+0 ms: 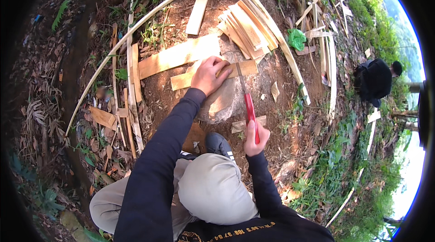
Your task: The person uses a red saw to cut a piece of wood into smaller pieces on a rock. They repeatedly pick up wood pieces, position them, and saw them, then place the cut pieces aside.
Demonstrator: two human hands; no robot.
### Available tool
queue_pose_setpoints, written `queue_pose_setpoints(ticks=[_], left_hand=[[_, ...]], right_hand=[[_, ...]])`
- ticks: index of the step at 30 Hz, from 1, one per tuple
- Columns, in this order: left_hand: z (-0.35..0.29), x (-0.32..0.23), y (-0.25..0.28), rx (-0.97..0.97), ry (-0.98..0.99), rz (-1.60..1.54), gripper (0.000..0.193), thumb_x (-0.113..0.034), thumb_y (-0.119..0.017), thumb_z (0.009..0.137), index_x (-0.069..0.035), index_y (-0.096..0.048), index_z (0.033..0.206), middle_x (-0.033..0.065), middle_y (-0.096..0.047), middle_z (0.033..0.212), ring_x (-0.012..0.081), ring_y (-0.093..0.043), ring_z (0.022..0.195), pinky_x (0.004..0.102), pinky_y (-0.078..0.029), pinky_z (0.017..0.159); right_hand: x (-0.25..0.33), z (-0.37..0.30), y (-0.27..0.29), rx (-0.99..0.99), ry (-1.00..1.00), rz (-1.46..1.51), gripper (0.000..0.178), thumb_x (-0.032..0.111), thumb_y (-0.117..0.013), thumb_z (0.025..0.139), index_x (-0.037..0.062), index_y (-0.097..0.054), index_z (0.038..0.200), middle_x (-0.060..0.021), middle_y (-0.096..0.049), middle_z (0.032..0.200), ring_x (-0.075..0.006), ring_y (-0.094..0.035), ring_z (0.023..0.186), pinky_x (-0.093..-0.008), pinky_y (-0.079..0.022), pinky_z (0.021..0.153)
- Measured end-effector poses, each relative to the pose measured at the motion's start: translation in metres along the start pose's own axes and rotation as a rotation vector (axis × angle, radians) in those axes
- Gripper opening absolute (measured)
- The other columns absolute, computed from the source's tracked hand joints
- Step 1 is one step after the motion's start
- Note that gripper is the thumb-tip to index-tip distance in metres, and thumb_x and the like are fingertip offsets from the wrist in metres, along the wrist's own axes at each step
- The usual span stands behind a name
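My left hand [210, 76] is closed on a narrow wooden board [182, 81], pressing it down over a grey rock [231, 99]. Its fingers curl over the board near the right end. In my right hand [257, 138] is a hand saw with a red handle [250, 108], the fingers wrapped round its grip. The thin saw blade [240, 76] lies across the board, just right of my left fingers. Whether the blade has cut into the wood is too small to tell. A wider pale board [174, 54] rests behind the narrow one.
A stack of cut boards [249, 27] lies beyond the rock, a single board [198, 13] to its left. Long wooden strips [122, 43] flank the work spot. A green plastic bag [297, 39] sits at right, and a person in dark clothes [376, 79] is farther off.
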State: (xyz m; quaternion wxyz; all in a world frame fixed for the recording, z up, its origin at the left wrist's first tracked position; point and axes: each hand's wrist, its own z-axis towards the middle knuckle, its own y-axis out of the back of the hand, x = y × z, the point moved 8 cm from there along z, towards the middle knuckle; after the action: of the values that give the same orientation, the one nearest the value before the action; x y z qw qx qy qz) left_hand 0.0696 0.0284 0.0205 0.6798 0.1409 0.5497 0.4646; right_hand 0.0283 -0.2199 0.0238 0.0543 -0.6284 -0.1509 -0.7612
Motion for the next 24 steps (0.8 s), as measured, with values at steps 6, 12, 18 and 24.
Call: queue_pose_setpoints(ticks=[6, 12, 18, 24], left_hand=[[0.003, -0.004, 0.0, -0.012, -0.037, 0.063, 0.024, -0.026, -0.074, 0.09, -0.009, -0.074, 0.106, 0.0081, -0.066, 0.101, 0.0291, -0.064, 0.095, 0.0397, -0.053, 0.086], [0.002, -0.004, 0.003, -0.047, -0.058, 0.072, 0.023, -0.026, -0.075, 0.09, -0.009, -0.075, 0.105, 0.0079, -0.067, 0.098, 0.0265, -0.065, 0.092, 0.0388, -0.053, 0.086], [0.003, -0.009, -0.002, -0.049, -0.049, 0.077, 0.025, -0.027, -0.075, 0.089, -0.008, -0.075, 0.105, 0.0084, -0.066, 0.097, 0.0281, -0.066, 0.088, 0.0388, -0.055, 0.081], [0.0, 0.004, -0.008, 0.005, 0.025, -0.004, 0.023, -0.027, -0.076, 0.089, -0.01, -0.075, 0.105, 0.0074, -0.066, 0.099, 0.0275, -0.064, 0.091, 0.0381, -0.054, 0.084]], right_hand=[[-0.017, 0.005, 0.001, 0.072, -0.049, -0.054, 0.026, 0.013, -0.056, 0.1, -0.0026, -0.064, 0.081, -0.008, -0.048, 0.053, -0.0155, -0.05, 0.043, -0.0328, -0.036, 0.047], [0.007, 0.008, -0.001, 0.102, -0.008, -0.088, 0.027, 0.013, -0.056, 0.101, -0.0017, -0.062, 0.079, -0.0061, -0.046, 0.052, -0.0116, -0.046, 0.044, -0.0329, -0.033, 0.045], [0.024, -0.033, 0.03, 0.052, 0.106, -0.142, 0.025, 0.011, -0.055, 0.099, -0.0055, -0.069, 0.087, -0.0066, -0.05, 0.049, -0.0151, -0.051, 0.041, -0.0308, -0.038, 0.046], [-0.022, 0.02, -0.004, -0.053, 0.082, -0.194, 0.027, 0.015, -0.056, 0.101, -0.0051, -0.073, 0.096, -0.0027, -0.048, 0.05, -0.0109, -0.049, 0.045, -0.0315, -0.036, 0.046]])
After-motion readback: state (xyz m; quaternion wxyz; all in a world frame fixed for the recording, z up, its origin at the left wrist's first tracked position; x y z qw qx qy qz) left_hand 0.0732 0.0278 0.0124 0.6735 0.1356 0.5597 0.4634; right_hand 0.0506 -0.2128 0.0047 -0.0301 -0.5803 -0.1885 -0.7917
